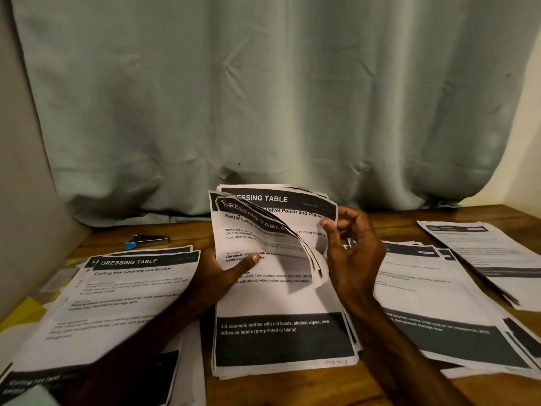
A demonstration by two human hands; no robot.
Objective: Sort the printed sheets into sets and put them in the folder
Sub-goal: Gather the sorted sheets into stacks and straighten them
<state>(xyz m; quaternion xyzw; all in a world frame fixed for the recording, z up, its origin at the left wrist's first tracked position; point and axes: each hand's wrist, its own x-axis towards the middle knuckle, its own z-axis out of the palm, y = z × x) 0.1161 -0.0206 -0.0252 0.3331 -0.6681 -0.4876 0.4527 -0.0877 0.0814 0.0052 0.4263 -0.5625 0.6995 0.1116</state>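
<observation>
At the centre of the frame a stack of printed sheets (281, 341) is held half raised off the wooden table (389, 221), its lower edge resting there. Its front sheet (248, 238) is headed "DRESSING TABLE" in white on a dark band, with "Bottle Label" below; further down "Old labels" can be read, and in the dark band at the foot "3-5 cosmetic bottles with old labels, alcohol wipes, new adhesive labels (pre-printed or blank)". Red handwriting at the lower right corner is too small to be read with certainty. The top sheets are curled forward, and behind them a second "DRESSING TABLE" heading and the words "Velvet Pouch and Place" are exposed. The stack is gripped at its left edge by the left hand (222, 273), the thumb laid across the front sheet. The right edge of the sheets behind is pinched by the right hand (351, 253), the other fingers loosely curled. At the lower left a pile (126, 288) is headed "DRESSING TABLE" and "Curling Iron Cleaning and Storage"; something yellow (26, 312) is seen under it, but whether it is the folder cannot be told. Two more piles (439, 294) (491, 259) lie at the right, their print blurred. A stapler (149, 240) with a blue end lies beyond the left pile, before a grey-green curtain (263, 98).
</observation>
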